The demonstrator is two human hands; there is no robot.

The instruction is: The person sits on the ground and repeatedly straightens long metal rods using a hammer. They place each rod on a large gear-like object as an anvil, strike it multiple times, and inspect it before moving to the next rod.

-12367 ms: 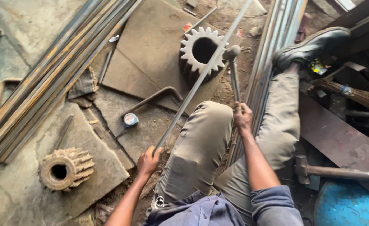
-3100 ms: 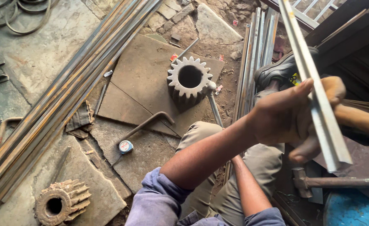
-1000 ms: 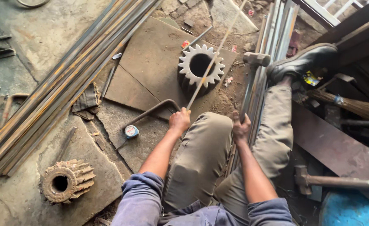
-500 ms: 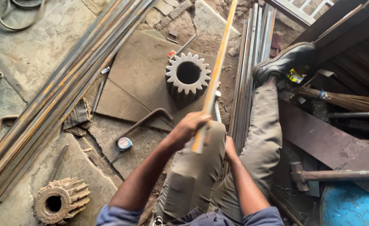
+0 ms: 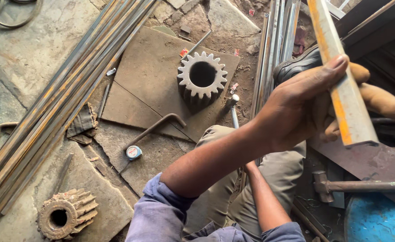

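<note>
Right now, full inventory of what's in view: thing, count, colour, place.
angle-iron bar: one, pale grey with orange rust, raised close at upper right, in the left hand's grip
large gear: one, pale grey, on a flat steel plate, centre
rusty gear: one, brown, lower left
long steel bars: a bundle, grey with rust, running diagonally at left
tape measure: one, blue and white, on the floor, centre
bent rod: one, dark brown, beside the tape measure
hammer: one, rusty, lower right
left hand: gripping the angle-iron bar
right hand: mostly hidden behind the left forearm
</note>
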